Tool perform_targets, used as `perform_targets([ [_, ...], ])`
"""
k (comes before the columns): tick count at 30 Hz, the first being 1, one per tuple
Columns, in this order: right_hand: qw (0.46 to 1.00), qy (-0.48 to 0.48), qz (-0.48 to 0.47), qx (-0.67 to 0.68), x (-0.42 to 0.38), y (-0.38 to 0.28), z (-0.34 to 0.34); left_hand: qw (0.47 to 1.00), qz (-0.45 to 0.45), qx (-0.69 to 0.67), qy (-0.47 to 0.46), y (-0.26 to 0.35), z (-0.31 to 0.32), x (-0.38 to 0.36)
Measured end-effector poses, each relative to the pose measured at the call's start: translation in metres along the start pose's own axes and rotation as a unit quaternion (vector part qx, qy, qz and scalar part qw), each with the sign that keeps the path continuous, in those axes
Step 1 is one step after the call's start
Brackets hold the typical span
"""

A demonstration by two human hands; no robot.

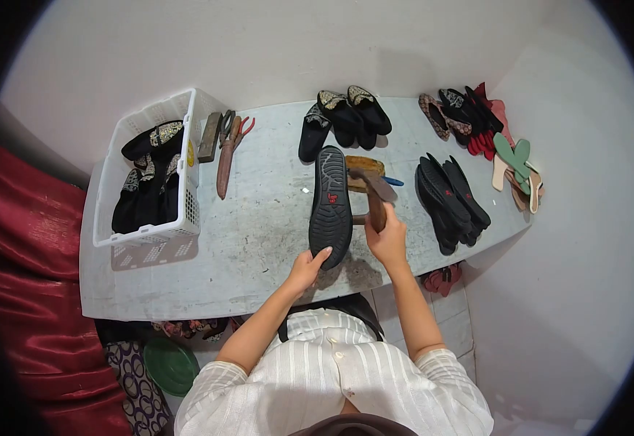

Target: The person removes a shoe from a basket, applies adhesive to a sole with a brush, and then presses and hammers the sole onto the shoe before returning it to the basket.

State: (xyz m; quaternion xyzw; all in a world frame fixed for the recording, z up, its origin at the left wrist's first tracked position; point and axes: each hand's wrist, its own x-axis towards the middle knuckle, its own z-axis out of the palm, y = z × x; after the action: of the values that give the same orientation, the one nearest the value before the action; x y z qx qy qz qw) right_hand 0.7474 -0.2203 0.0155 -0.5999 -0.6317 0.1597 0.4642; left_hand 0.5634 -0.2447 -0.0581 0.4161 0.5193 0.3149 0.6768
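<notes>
My left hand [307, 270] grips a black shoe [331, 218] near its lower end, thumb pressed on the sole. The patterned sole with a small red mark faces me. To its right, my right hand [387, 236] is closed around the wooden handle of a hammer [376, 190], whose metal head is raised close beside the shoe. Behind the hammer, partly hidden, a yellowish-brown block-like thing [364, 168] lies on the table with a blue-tipped item [392, 182] by it.
On the pale table [259, 254] stands a white basket [190, 167] of black shoes at left, beside pliers [243, 129] and scissors [227, 125]. Finished-looking shoes [353, 112] stand at the back; black soles [451, 200], green insoles [513, 156] and patterned shoes [435, 115] lie right.
</notes>
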Motion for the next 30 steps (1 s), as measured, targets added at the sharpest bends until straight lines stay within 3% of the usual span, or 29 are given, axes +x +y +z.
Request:
perform_targets([
  [1, 1.0, 0.018, 0.021, 0.002, -0.004, -0.004, -0.004, 1.0, -0.01, 0.001, -0.007, 0.004, -0.001, -0.002],
  [2, 0.996, 0.04, -0.079, -0.005, -0.007, 0.004, -0.004, 1.0, -0.02, 0.002, -0.015, 0.008, -0.001, -0.004],
  [5, 0.992, 0.045, -0.115, -0.019, -0.038, 0.031, 0.007, 1.0, -0.003, -0.024, 0.001, 0.015, 0.005, -0.009],
  [6, 0.99, -0.078, 0.067, -0.101, -0.041, 0.03, 0.002, 1.0, -0.002, -0.024, 0.0, 0.013, 0.004, -0.007],
  [7, 0.99, -0.078, 0.067, -0.101, -0.044, 0.028, -0.002, 0.999, 0.001, -0.029, -0.013, 0.008, 0.002, -0.004],
  [9, 0.997, -0.061, 0.038, 0.031, -0.048, 0.017, -0.012, 0.999, 0.006, -0.036, -0.025, 0.011, 0.002, -0.004],
  [11, 0.999, -0.039, 0.014, 0.032, -0.061, 0.02, -0.014, 0.999, -0.027, -0.015, -0.009, 0.022, 0.004, -0.012],
  [13, 0.996, -0.069, 0.051, 0.041, -0.081, 0.049, -0.01, 0.999, -0.028, -0.016, -0.01, 0.02, 0.004, -0.011],
  [14, 0.996, -0.051, -0.06, -0.035, -0.084, 0.061, -0.008, 0.999, -0.027, -0.017, -0.011, 0.018, 0.004, -0.01],
  [15, 0.996, -0.051, -0.061, -0.035, -0.082, 0.058, -0.012, 0.999, -0.026, -0.016, -0.011, 0.018, 0.004, -0.009],
  [17, 0.987, -0.151, 0.018, -0.052, -0.077, 0.041, -0.022, 1.0, 0.001, -0.013, 0.0, 0.015, 0.003, -0.008],
  [22, 0.991, -0.127, -0.033, 0.038, -0.091, 0.026, -0.023, 0.999, -0.032, -0.012, -0.007, 0.001, -0.001, 0.0],
  [24, 0.982, -0.159, 0.06, -0.077, -0.092, 0.02, -0.021, 1.0, -0.018, -0.023, -0.001, 0.002, 0.0, 0.002],
  [28, 0.983, -0.175, 0.036, -0.044, -0.087, 0.012, -0.027, 1.0, -0.014, 0.0, 0.002, -0.002, -0.004, 0.006],
  [30, 0.987, -0.153, -0.024, 0.051, -0.084, 0.001, -0.025, 1.0, -0.023, 0.002, -0.003, -0.002, -0.003, 0.002],
])
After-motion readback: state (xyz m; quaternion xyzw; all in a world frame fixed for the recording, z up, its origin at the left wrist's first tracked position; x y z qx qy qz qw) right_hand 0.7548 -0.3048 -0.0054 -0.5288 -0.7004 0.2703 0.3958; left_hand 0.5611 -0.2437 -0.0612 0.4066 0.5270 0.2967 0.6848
